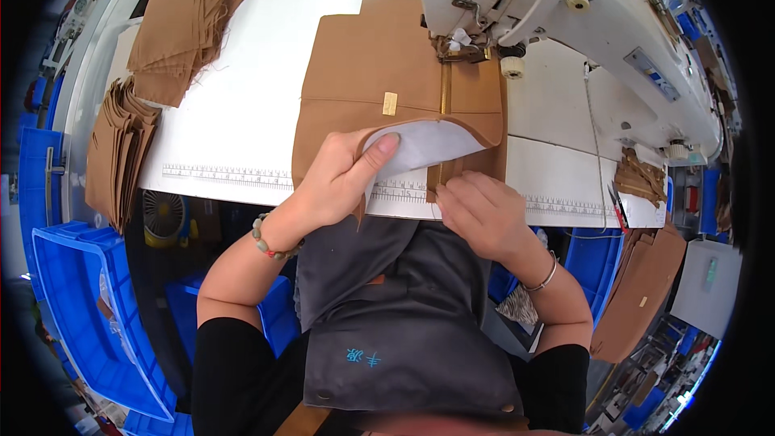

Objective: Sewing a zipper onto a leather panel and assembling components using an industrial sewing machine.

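A brown fabric panel [355,56] lies flat on the white table, its far part reaching under the head of a sewing machine [468,0]. My left hand [343,169] is closed on the panel's near edge, thumb on top, and lifts it so that its white backing [428,145] shows. Down the panel from the machine's foot runs a zipper [445,93] with gold-coloured teeth. At the table's front edge my right hand [482,206] pinches the near end of the zipper, its fingertips partly hiding it. A small beige tag [390,103] sits on the panel.
Stacks of brown fabric pieces [190,24] lie at the table's left. A printed ruler [230,173] runs along the front edge. Small scissors [618,206] and brown scraps [640,178] are at the right. Blue crates [97,307] stand at the lower left.
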The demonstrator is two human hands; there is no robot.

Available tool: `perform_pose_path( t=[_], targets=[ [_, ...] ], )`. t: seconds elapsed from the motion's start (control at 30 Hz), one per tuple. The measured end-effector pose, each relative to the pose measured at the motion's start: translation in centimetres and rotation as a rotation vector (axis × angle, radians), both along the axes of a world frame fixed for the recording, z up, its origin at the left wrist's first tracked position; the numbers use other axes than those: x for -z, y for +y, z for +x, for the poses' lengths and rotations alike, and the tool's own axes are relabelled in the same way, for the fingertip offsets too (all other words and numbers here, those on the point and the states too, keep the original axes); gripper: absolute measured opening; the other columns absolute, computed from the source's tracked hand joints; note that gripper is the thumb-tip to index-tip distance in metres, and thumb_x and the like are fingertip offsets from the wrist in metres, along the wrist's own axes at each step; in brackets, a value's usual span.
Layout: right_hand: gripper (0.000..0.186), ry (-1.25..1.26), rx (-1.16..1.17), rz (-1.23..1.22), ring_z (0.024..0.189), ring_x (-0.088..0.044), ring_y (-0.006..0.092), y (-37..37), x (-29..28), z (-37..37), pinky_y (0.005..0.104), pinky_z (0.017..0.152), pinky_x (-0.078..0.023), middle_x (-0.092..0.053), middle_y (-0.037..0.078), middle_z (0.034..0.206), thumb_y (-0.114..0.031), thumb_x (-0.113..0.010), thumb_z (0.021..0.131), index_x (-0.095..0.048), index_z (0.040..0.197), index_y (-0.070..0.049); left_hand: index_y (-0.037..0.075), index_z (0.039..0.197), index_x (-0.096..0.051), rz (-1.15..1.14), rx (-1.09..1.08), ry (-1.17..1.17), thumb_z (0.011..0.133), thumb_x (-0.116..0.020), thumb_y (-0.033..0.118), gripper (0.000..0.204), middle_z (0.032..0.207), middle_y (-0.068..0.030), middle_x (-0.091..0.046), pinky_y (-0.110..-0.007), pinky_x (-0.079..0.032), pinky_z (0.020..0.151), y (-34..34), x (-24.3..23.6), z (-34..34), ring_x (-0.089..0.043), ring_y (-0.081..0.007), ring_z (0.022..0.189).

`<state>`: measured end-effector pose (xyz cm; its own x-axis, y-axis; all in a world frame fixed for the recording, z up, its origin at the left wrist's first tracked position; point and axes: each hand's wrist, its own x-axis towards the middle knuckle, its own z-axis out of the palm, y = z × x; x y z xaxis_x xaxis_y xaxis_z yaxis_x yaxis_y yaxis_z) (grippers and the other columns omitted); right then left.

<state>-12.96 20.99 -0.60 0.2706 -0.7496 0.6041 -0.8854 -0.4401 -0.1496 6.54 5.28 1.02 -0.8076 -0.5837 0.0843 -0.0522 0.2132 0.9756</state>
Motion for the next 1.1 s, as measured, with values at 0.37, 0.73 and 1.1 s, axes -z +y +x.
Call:
perform_pose_path(
  t=[0.37, 0.73, 1.1],
  targets=[
    [0.03, 0.077, 0.002, 0.06, 0.095, -0.068, 0.0273, 1.1, 0.9, 0.1, 0.0373, 0.081, -0.059, -0.069, 0.01, 0.106, -0.012, -0.075, 0.075, -0.071, 0.103, -0.001, -0.005, 0.114, -0.07, 0.098, 0.053, -0.18, 0.106, -0.058, 0.026, 0.034, 0.099, -0.0174, -0.074, -0.034, -0.054, 0.085, 0.1, -0.6, 0.3, -0.068, -0.0219, 0.089],
    [0.037, -0.133, 0.022, 0.112, 0.116, -0.068, 0.032, 3.7, 5.0, 0.2, 0.0419, 0.094, -0.058, -0.07, 0.012, 0.127, -0.024, -0.075, 0.085, -0.075, 0.118, -0.008, 0.009, 0.121, -0.075, -0.948, -0.036, -0.22, 0.077, -0.075, 0.009, 0.045, 0.111, -0.0061, -0.069, -0.051, -0.053, 0.1, 6.0, 0.4, 0.2, -0.065, -0.0311, 0.117],
    [0.036, -0.131, 0.019, 0.002, 0.106, -0.072, 0.0327, 3.2, 5.2, 0.2, 0.0398, 0.087, -0.061, -0.071, 0.013, 0.122, -0.025, -0.075, 0.084, -0.075, 0.116, -0.008, 0.007, 0.118, -0.076, -0.904, -0.011, -0.195, 0.075, -0.073, 0.004, 0.043, 0.111, -0.008, -0.069, -0.05, -0.052, 0.099, 5.7, 0.5, 0.1, -0.066, -0.0328, 0.115]
  ],
)
